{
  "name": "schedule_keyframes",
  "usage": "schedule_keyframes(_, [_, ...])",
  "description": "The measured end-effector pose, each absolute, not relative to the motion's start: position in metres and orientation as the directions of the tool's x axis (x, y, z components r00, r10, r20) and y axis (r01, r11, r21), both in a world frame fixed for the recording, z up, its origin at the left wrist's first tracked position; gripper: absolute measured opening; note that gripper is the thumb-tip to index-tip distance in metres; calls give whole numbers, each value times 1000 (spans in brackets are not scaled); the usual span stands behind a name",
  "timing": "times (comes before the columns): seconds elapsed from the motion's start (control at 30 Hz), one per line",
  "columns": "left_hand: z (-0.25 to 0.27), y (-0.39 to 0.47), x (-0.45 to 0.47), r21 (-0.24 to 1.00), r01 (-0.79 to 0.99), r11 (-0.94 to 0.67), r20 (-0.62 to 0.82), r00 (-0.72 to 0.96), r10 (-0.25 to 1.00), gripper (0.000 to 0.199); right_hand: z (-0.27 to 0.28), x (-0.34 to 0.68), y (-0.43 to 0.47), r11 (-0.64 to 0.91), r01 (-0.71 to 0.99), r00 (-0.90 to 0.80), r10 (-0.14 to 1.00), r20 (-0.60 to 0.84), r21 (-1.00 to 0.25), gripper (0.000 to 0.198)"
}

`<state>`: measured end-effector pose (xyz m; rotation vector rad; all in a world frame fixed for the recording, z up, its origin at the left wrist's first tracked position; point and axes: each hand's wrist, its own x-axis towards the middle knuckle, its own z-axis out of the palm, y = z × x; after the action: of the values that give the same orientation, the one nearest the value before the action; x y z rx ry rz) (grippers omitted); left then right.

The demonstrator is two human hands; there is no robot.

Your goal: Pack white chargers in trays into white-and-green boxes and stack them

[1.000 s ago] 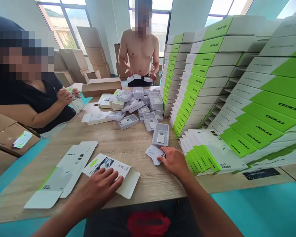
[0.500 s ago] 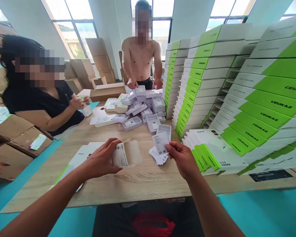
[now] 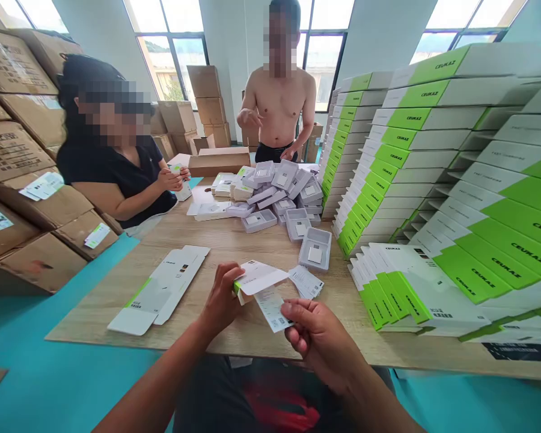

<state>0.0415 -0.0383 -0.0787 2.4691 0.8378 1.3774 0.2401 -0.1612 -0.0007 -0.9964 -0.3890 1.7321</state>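
The paper has travelled. A moment ago the right hand [image 3: 315, 329] had the small white printed card [image 3: 270, 311] up above the loose pile, well apart from the left; now the card is at the near edge of the white-and-green folded cardboard box [image 3: 262, 278], part of it under the box's long white flap. So box and card have come together, which I'd judge is the point where the two become one piece of work.

The left hand [image 3: 224, 293] is curled round the box's left end, holding it up off the pale wood-grain table [image 3: 171, 237]. The right pinches the card between thumb and fingers, the others folded in. Just beyond, the fanned pile of white printed slips [image 3: 305, 282] lies near a clear plastic tray with a white square inside [image 3: 315, 248]. Across the table, the far co-worker [image 3: 277, 114] has lifted a hand from the trays to chest height.

I can't see whether the card's hidden end is inside the box or only beneath the flap. Some left fingers are lost behind the cardboard, the card's print is too small to read, and the tall white-and-green box stacks [image 3: 399, 156] run off on the right.
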Motion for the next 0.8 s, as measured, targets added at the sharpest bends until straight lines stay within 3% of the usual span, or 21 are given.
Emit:
schedule_keyframes(0.1, [-74,-40,40,423,365,-829,708,438,554,49,1,249,-156,-358,-453,-119,932,-343,-816,48])
schedule_keyframes(0.17, [-71,-41,39,443,370,-817,695,434,573,50,4,263,-147,-270,15,-45,962,-271,-963,52])
schedule_keyframes(0.2, [-69,-41,38,458,374,-807,687,428,588,52,5,273,-139,-215,325,23,975,-219,-921,53])
schedule_keyframes(0.23, [-67,-41,36,470,376,-798,681,421,599,53,6,284,-128,-179,591,91,984,-155,-787,50])
schedule_keyframes(0.27, [-65,-41,34,484,379,-789,672,416,613,55,6,297,-114,-175,779,149,984,-93,-603,47])
schedule_keyframes(0.3, [-63,-41,31,500,385,-776,656,417,629,55,6,309,-99,-195,856,185,980,-68,-479,50])
schedule_keyframes(0.4, [-54,-39,19,558,410,-721,567,446,692,48,-1,341,-49,-225,956,205,971,-120,-190,78])
schedule_keyframes(0.53, [-47,-33,2,606,337,-720,500,543,675,53,-12,360,-7,-143,984,163,961,-225,103,92])
schedule_keyframes(0.67, [-48,-26,-7,642,158,-750,454,710,538,68,-21,365,7,-28,961,96,967,-236,274,86])
schedule_keyframes(0.8, [-44,-19,-11,708,42,-705,345,851,397,79,-26,368,6,63,936,28,967,-254,346,76])
